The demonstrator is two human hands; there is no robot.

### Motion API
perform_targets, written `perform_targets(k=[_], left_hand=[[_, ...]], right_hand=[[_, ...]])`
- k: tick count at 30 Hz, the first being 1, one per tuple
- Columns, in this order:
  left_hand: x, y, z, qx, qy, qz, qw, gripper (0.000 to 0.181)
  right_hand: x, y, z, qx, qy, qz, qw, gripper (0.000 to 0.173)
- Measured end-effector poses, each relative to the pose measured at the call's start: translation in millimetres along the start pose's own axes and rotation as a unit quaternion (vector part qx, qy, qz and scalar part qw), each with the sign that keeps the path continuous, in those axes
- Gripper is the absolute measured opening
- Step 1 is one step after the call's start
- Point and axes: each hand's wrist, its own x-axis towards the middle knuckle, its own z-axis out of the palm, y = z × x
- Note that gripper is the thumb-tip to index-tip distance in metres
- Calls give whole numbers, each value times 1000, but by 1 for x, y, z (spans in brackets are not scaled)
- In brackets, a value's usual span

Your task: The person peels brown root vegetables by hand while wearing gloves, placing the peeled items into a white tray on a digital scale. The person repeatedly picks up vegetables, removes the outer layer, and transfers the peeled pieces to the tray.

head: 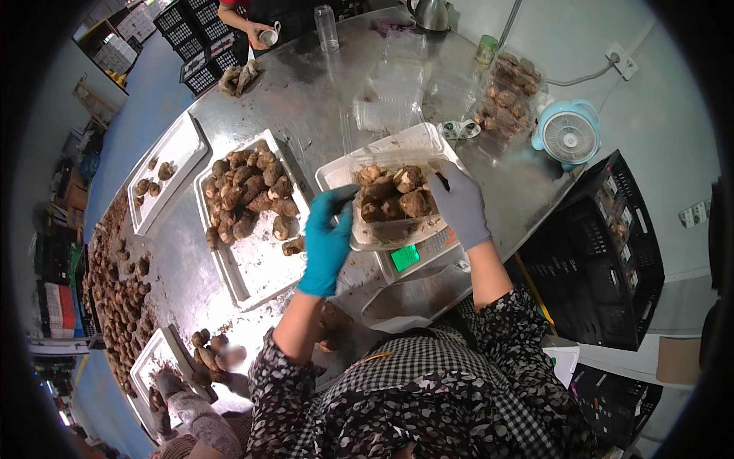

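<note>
In a teal glove, my left hand (328, 238) is at the left side of a clear plastic clamshell (395, 225), thumb and forefinger apart; whether it grips the edge is unclear. My right hand (462, 205), gloved in pale grey, holds the clamshell's right side near the upper corner. Several brown taro corms (408, 179) fill the clamshell. Beneath it is a white plastic tray (332, 172), resting on a digital scale (427, 252) with a lit green display. Left of my left hand, another white tray (258, 281) carries a heap of similar corms (243, 186).
Empty clear clamshells (390, 106) and filled ones (504, 94) sit toward the back of the metal table (287, 86). A small blue fan (569, 136) stands at right, above black crates (596, 269). A co-worker's gloved hands (166, 396) are at lower left; another person's hand (259, 35) holds a cup.
</note>
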Motion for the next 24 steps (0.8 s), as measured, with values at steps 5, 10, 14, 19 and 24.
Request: perform_targets(k=[5,10,14,19,24], left_hand=[[49,-22,46,301,-141,145,932,44],[27,-28,36,542,-146,200,803,46],[23,-18,38,534,-101,179,820,50],[24,4,58,348,-150,231,896,59],[24,-12,62,341,-266,180,884,61]], right_hand=[[24,-13,12,-34,-91,-68,993,32],[31,4,19,-78,-184,-94,975,36],[26,8,18,-64,-100,-68,991,34],[26,5,18,-124,-85,-150,977,34],[23,18,11,-25,-114,-72,991,34]])
